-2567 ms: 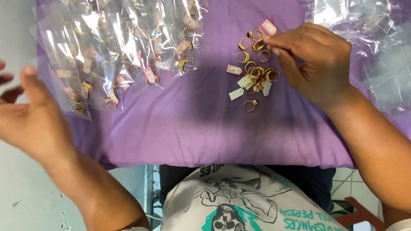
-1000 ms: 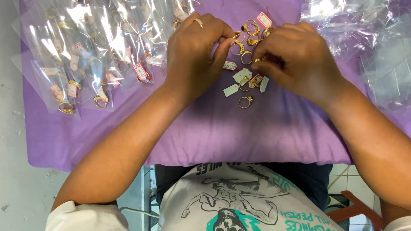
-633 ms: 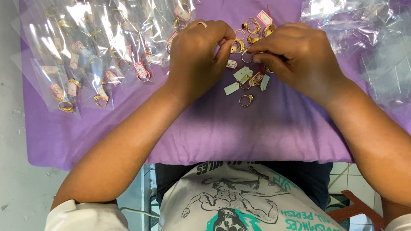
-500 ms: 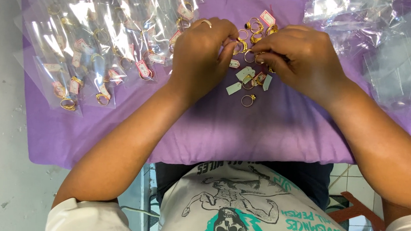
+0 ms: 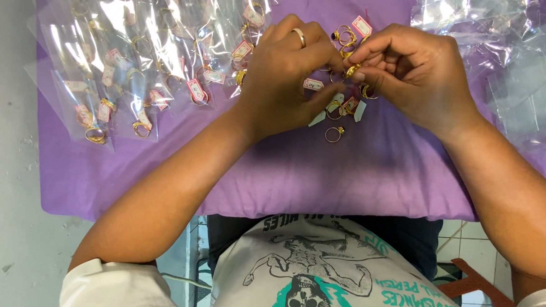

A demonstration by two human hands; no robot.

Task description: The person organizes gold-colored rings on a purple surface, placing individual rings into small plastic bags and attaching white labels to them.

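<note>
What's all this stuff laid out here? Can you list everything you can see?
purple cloth: one, covers the work surface
bagged rings: many clear bags with gold rings and tags, left part of cloth
loose rings: a small pile, gold, some tagged, centre top
single ring: one, gold, just below the pile
empty bags: heap, clear, right side
left hand: wears a ring, at the pile
right hand: pinches a gold ring

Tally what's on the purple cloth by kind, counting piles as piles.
Pile of bagged gold rings: 1
Pile of loose tagged gold rings: 1
Pile of empty clear bags: 1
Hands, left and right: 2
Total: 5
</note>
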